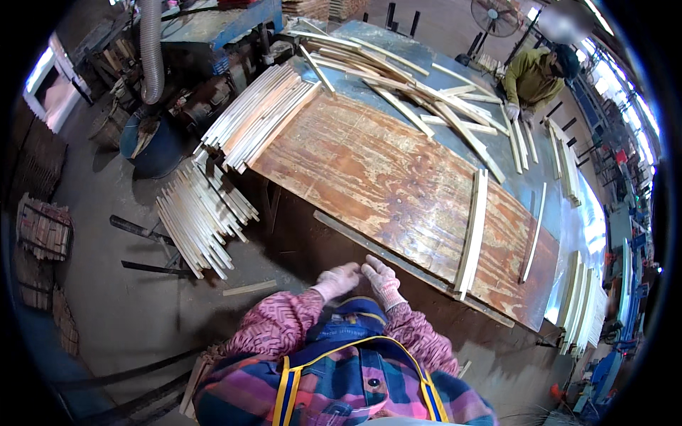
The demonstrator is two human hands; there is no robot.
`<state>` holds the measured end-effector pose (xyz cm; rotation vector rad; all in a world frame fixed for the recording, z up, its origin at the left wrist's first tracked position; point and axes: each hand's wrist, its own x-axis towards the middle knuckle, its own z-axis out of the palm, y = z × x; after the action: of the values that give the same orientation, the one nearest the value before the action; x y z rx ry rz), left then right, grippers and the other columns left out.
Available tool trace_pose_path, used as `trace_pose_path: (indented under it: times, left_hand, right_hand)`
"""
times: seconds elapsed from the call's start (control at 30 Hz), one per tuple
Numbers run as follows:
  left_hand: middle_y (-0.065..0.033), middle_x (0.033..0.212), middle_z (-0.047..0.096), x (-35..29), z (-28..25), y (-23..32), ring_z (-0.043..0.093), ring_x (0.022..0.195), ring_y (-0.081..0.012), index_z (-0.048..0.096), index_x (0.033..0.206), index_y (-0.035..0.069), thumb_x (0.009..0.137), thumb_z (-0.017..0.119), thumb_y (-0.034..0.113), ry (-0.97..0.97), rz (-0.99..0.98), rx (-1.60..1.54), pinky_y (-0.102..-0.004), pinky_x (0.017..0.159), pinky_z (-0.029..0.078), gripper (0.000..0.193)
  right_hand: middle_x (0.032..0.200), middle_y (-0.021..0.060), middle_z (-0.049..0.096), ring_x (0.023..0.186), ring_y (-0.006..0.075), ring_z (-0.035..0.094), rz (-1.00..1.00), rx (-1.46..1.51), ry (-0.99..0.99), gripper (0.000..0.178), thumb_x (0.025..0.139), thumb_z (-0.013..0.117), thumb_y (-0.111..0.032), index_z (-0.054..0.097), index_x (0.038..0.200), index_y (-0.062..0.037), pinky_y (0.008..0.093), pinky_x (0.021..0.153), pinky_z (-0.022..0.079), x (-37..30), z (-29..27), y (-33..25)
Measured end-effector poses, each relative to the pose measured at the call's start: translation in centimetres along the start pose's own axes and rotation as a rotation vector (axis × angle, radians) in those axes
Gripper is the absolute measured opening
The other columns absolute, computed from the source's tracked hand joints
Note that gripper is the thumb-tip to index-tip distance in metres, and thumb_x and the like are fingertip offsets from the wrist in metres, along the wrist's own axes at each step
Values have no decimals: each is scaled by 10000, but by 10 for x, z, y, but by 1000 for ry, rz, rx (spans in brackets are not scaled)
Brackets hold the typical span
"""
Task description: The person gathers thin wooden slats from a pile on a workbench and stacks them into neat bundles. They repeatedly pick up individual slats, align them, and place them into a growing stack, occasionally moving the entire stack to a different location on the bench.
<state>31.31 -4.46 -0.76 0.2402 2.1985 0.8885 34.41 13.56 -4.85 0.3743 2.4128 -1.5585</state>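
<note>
My left hand (337, 279) and my right hand (381, 278) wear pale work gloves and are held close together in front of my chest, just off the near edge of the worn plywood tabletop (369, 170). Neither hand holds anything; the fingers are loosely spread. The nearest pieces are a pair of long pale curved wooden strips (473, 231) lying on the table to my right. Another single strip (534, 233) lies further right.
A stack of strips (259, 113) rests on the table's left end, another pile (202, 216) below it near the floor. Loose strips (426, 99) scatter the far end, where a person in an olive jacket (533, 78) works. More strips (582, 305) stand at right.
</note>
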Motion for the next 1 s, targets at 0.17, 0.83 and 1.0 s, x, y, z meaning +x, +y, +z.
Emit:
trace_pose_path:
  times: [0.17,0.83,1.0]
  left_hand:
    - [-157,1435,511,-16,-38,-122,475,1329,-333,454,1441,81,908,516,559,307,-302,-216,-383,1103,358,719]
    - [-156,1319,610,331,-327,-30,566,1229,-239,516,1374,33,945,627,277,608,-92,-406,-327,1032,421,506]
    - [-235,1245,619,444,-444,-3,580,1178,-369,504,1375,84,895,587,503,765,-271,-158,-401,1016,432,642]
  right_hand:
    - [1335,136,609,1275,262,534,61,-161,-188,487,927,663,-273,573,1352,-51,343,1090,372,63,10,-23]
    - [1295,195,618,1240,303,570,-131,-111,168,505,936,594,-299,539,1379,-63,389,1044,434,541,-122,-116]
    - [1407,161,526,1257,296,531,-361,-334,275,597,909,615,-316,451,1459,-152,381,1076,398,599,-129,-160]
